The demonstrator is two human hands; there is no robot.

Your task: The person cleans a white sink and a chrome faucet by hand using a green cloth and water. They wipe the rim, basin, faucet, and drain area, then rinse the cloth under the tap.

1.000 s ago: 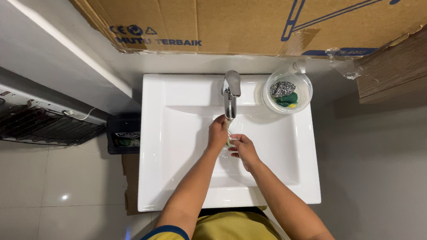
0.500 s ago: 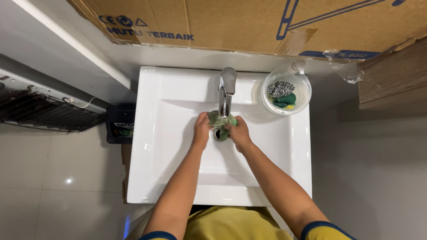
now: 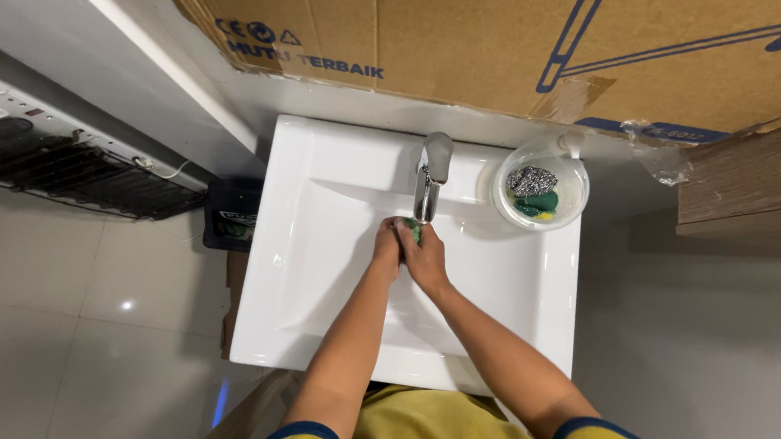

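1. Brown cardboard, a big flattened box point(image 3: 523, 30) with blue line drawing on it, is leaning along the wall behind everything and taking up the top of the view.
2. Pale glossy floor tiles point(image 3: 61, 294) are spreading out to the left, and a wire rack point(image 3: 62, 167) is sitting at the upper left, well apart from the hands.
3. The white square sink point(image 3: 322, 278) is lying directly below the person, its bare rim framing both forearms.
4. The chrome tap point(image 3: 430, 176) is standing at the back of the basin, its spout reaching forward over the hands and covering part of what they are holding.
5. A clear round bowl point(image 3: 572, 201) is resting on the sink's back right corner, holding a steel scourer point(image 3: 533, 181) with a green and yellow sponge point(image 3: 536, 206) just beside it.
6. The left hand point(image 3: 386, 245) and right hand point(image 3: 425, 258) are pressing together under the spout, both closed tightly around a green cloth point(image 3: 413, 233).
7. The cloth is bunched up between the palms, over the middle of the basin, with only a small tuft showing at the fingertips; which way it is pointing and how its long axis is running cannot be told.
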